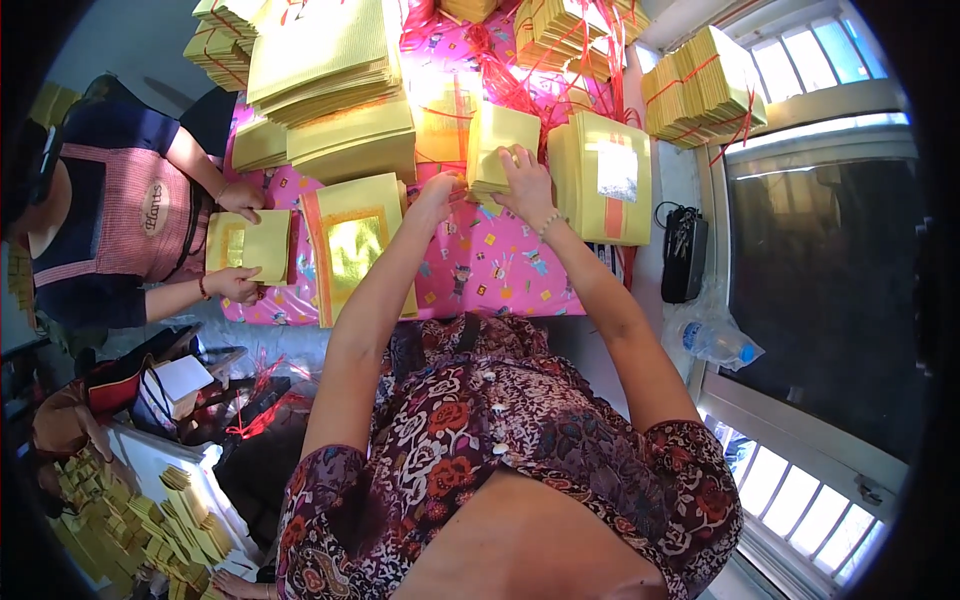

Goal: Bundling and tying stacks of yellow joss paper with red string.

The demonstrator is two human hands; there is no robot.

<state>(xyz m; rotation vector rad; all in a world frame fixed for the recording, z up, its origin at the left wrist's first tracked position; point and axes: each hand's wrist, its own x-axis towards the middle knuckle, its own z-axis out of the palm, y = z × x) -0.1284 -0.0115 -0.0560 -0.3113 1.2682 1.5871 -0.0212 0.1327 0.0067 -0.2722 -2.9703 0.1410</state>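
A small stack of yellow paper sheets (497, 130) stands on the pink patterned tablecloth (490, 258) in front of me. My right hand (527, 186) grips its near right corner, fingers bent over the top and thumb at the lower edge. Beside the near left corner is my left hand (438, 197), its fingertips drawn together; what they pinch, if anything, is too small to make out. To the left lies a pile of yellow sheets with gold squares and orange edges (357, 245). A thicker yellow stack with a shiny silver square (605, 175) sits right of my right hand.
Tall yellow paper piles (325, 60) and red strings (490, 55) fill the table's far side. At left, a co-worker in a checked apron (135, 210) holds yellow sheets (250, 245). A black case (683, 255) and plastic bottle (715, 342) lie by the window at right.
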